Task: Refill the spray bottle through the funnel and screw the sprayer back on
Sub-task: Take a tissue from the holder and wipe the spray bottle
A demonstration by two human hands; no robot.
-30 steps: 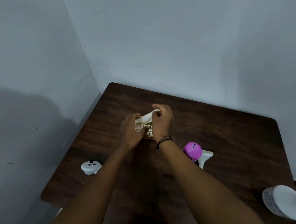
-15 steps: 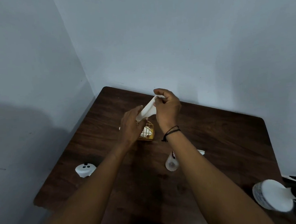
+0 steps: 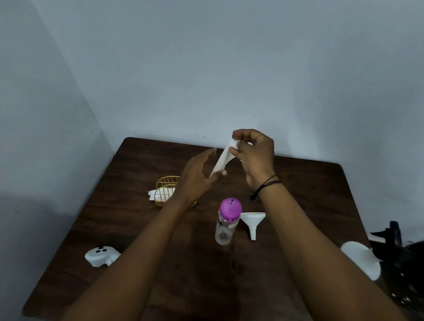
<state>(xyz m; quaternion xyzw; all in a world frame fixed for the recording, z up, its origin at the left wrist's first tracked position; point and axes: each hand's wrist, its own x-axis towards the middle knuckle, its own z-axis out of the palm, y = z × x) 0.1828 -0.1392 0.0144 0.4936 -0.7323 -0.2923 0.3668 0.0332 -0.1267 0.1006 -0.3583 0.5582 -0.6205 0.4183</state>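
Head view showed the right hand point(image 3: 255, 154) pinching a white tissue point(image 3: 222, 161) above the table point(image 3: 309, 203); the left hand point(image 3: 198, 176), fingers relaxed, touched its lower end. Nearer stood the purple-capped bottle point(image 3: 226, 222) beside the funnel point(image 3: 253, 222), bare wood around. A white bottle point(image 3: 361, 260) overhung the right edge, partly hidden.

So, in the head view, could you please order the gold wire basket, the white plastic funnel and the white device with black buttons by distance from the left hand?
From the left hand:
1. Gold wire basket, just left of the hand, partly hidden behind it.
2. White plastic funnel, to the right and nearer the person, beside the bottle.
3. White device with black buttons, far left near the table's front edge.
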